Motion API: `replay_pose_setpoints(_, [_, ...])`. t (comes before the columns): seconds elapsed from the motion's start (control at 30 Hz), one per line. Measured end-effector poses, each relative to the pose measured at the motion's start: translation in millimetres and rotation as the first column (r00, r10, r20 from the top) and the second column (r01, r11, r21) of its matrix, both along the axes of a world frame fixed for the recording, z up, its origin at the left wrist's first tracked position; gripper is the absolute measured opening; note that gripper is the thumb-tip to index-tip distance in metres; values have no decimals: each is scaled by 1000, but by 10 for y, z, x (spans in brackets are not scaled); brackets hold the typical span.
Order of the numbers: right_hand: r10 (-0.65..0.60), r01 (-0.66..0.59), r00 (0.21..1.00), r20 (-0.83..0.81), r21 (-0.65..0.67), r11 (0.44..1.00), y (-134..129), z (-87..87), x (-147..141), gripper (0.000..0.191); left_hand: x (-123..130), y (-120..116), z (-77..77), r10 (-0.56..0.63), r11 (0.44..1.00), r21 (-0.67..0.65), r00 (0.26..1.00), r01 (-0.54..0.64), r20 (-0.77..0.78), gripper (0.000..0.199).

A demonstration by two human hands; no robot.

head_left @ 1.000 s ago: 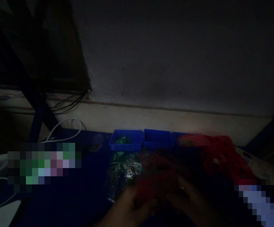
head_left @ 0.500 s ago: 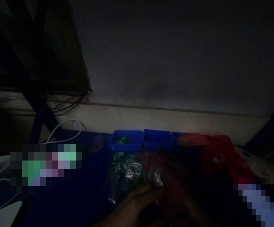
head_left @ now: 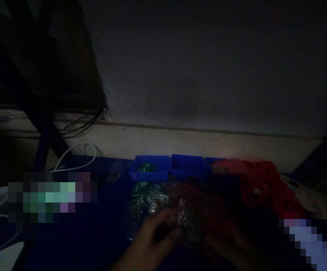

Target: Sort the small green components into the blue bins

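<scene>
The scene is very dark. My left hand (head_left: 154,235) curves its thumb and fingers around the near edge of a shiny clear plastic bag (head_left: 184,218); what the bag contains is too dim to make out. Just right of the bag is my right hand (head_left: 228,246), in shadow, its fingers pointing left and their grip unclear. Dark red plastic packaging (head_left: 208,205) lies behind and between the hands. Left of it, a pile of clear and greenish plastic packets (head_left: 143,199) rests on the blue table surface (head_left: 95,233).
Along the wall stand a blue bin (head_left: 149,174) with greenish packets, a second blue bin (head_left: 188,170) and a third blue bin (head_left: 210,165) partly under red plastic. A red bundle (head_left: 265,184) lies at right. A white cable (head_left: 80,143) loops at left.
My left hand has turned and its thumb and fingers now show around the clear plastic. The plastic has shifted slightly left and down, and my right hand shows a little more.
</scene>
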State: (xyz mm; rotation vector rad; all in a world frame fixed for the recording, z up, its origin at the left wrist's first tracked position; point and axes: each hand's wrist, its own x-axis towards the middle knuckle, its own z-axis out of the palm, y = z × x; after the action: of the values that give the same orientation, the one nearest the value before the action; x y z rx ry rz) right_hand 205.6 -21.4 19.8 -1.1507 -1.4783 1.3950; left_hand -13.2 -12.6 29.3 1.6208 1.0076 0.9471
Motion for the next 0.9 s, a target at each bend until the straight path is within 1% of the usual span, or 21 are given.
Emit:
replay_pose_setpoints(0.07, [53,-54,998,-25,-32,998,-6,21,-7,41,24,-15,37,-85,995,-50,996,86,34,21])
replay_pose_setpoints(0.1, [64,-66,997,-32,-55,996,-9,31,-15,39,38,-23,49,-107,992,-64,992,111,60,20])
replay_pose_setpoints(0.17, [30,-31,999,-16,-94,995,-9,51,-36,39,57,-30,54,-127,987,-89,985,137,117,20])
replay_pose_setpoints(0.2, [-7,7,1000,7,-110,994,-2,59,-46,40,61,-28,48,-112,988,-95,985,125,131,20])
replay_pose_setpoints(0.27, [-113,117,993,45,-103,988,27,68,-56,43,56,-11,30,-40,994,-92,992,51,118,22])
replay_pose_setpoints(0.3, [-176,180,983,50,-72,981,48,69,-52,42,49,1,23,12,996,-84,994,-3,104,23])
replay_pose_setpoints(0.37, [-282,281,959,29,28,959,89,65,-27,30,35,24,19,93,994,-64,990,-87,104,24])
replay_pose_setpoints(0.4, [-307,305,952,9,83,949,104,62,-10,26,29,32,22,114,992,-58,986,-108,119,24])
replay_pose_setpoints(0.43, [-307,305,952,2,125,944,110,60,5,28,24,37,25,126,991,-53,983,-120,134,24])
replay_pose_setpoints(0.5, [-229,222,973,33,149,964,95,58,15,33,17,33,23,151,989,-24,981,-149,118,23])
replay_pose_setpoints(0.53, [-166,157,984,66,133,979,75,53,6,30,14,26,15,171,985,8,982,-172,81,22])
replay_pose_setpoints(0.6, [-36,26,995,97,98,995,25,21,-35,15,5,9,-10,208,974,96,978,-205,-17,21])
replay_pose_setpoints(0.63, [12,-20,996,92,91,996,2,-9,-61,18,-1,2,-24,203,970,146,978,-194,-48,20])
replay_pose_setpoints(0.67, [39,-46,995,87,83,995,-17,-48,-85,33,-9,-3,-35,162,970,196,985,-147,-61,17])
replay_pose_setpoints(0.7, [69,-75,994,80,68,995,-30,-90,-105,45,-17,-5,-41,82,968,244,995,-65,-62,14])
replay_pose_setpoints(0.73, [76,-80,995,70,49,996,-39,-131,-118,49,-25,-5,-40,-21,956,290,998,39,-66,15])
replay_pose_setpoints(0.8, [57,-59,996,72,38,997,-49,-188,-123,48,-37,-2,-24,-225,897,365,968,249,-106,32])
replay_pose_setpoints(0.83, [43,-46,996,77,36,998,-52,-197,-116,44,-39,-3,-11,-294,865,383,946,324,-136,38])
replay_pose_setpoints(0.87, [30,-33,996,86,35,999,-56,-193,-104,40,-39,-6,1,-331,847,384,930,367,-160,43])
replay_pose_setpoints(0.9, [21,-24,995,95,28,999,-59,-178,-90,36,-34,-11,10,-335,849,374,928,373,-165,44])
